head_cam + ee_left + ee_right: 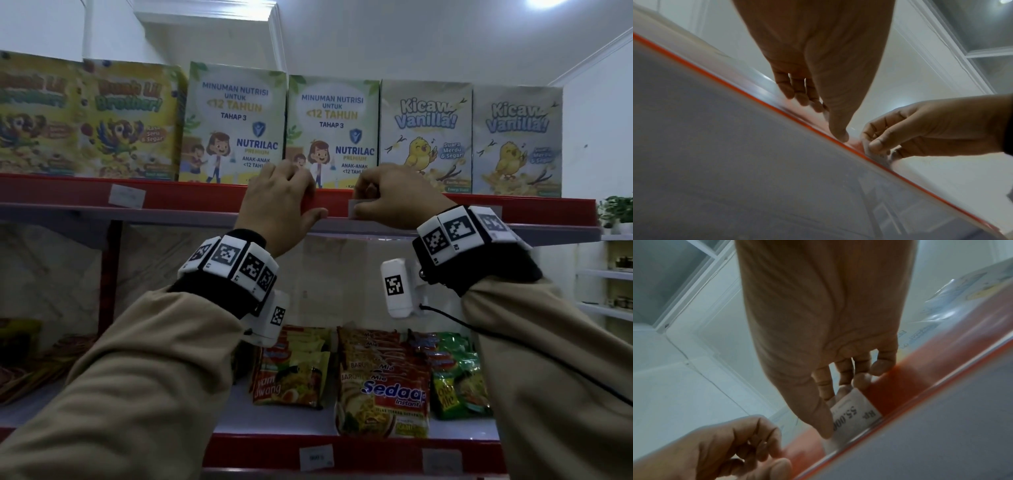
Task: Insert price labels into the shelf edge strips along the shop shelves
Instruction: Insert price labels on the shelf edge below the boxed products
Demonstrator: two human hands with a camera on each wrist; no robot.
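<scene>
A red shelf edge strip (205, 200) with a clear cover runs along the upper shelf. My right hand (383, 200) pinches a white price label (857, 417) printed "Rp 55.000" between thumb and fingers. The label's lower edge sits in the strip's bottom lip (900, 405). In the head view the label (356, 206) shows only as a small white corner at the thumb. Just to its left, my left hand (282, 200) grips the strip, fingers curled over the top and thumb (840, 136) against the lower edge.
Cereal and milk boxes (236, 123) stand right behind the strip on the upper shelf. Another label (126, 196) sits in the strip further left. Instant noodle packs (383, 380) fill the lower shelf, whose strip holds labels (315, 457). White shelves (616, 274) stand at the far right.
</scene>
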